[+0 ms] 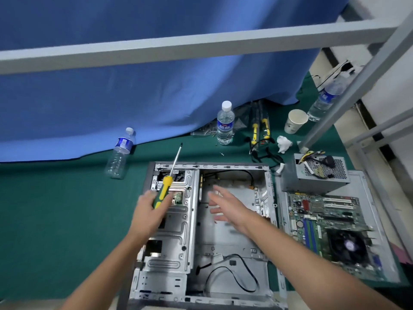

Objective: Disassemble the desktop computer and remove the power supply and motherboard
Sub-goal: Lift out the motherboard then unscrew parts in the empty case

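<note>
Nearest the camera, two bare forearms are seen reaching over the open computer case. The left hand is closed around the green and yellow plastic handle of a screwdriver; this grip is firm, with the fingers curled round the handle. The long axis of the tool runs up and slightly rightward, and its thin steel shaft points away from the person, past the far rim of the case. The right hand is held wide, fingers spread and straight, with nothing in it, above the bare sheet-metal floor of the case. The case is a flat rectangular shell of stamped grey steel, ribbed on its left bay, with black cables coiled inside. To its right, a boxy grey power supply with a perforated face is set on the green desk. Just in front of it, the green motherboard lies flat on a grey metal panel.
</note>
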`<state>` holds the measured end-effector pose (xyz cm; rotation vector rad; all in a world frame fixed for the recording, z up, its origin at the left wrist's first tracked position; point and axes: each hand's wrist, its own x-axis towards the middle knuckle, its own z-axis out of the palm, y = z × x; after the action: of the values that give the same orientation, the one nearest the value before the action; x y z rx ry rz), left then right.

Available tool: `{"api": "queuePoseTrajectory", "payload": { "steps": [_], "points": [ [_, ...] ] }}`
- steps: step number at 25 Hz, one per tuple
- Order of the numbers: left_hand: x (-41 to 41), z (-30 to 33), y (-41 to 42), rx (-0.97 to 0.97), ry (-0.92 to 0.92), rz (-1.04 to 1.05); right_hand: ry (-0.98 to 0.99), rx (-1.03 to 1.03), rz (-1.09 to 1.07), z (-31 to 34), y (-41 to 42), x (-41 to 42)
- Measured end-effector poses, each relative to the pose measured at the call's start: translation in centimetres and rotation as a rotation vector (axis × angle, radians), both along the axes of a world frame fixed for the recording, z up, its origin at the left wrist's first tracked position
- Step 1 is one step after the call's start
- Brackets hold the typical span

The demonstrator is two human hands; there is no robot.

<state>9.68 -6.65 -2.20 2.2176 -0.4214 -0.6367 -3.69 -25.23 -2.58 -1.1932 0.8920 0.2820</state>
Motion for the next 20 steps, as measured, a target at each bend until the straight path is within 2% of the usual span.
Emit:
{"api": "queuePoseTrajectory", "payload": {
  "steps": [2,6,12,20],
  "points": [
    [3.0,-1.4,0.3,0.076,-0.123,0.02,0.015,0.004,-0.067,-0.7,0.3,2.5],
    [7.0,-3.9,-0.7,0.106,-0.259,-0.061,0.044,0.049,-0.197,-3.0,1.1,6.7],
    [8.0,-6.2,-1.6,0.053,-0.341,-0.009,0.09,0.121,-0.354,-6.2,1.8,9.2],
    [8.1,-6.3,-1.6,0.105,-0.372,-0.046,0.121,-0.12,-0.478,-6.2,0.5,8.0]
  ]
}}
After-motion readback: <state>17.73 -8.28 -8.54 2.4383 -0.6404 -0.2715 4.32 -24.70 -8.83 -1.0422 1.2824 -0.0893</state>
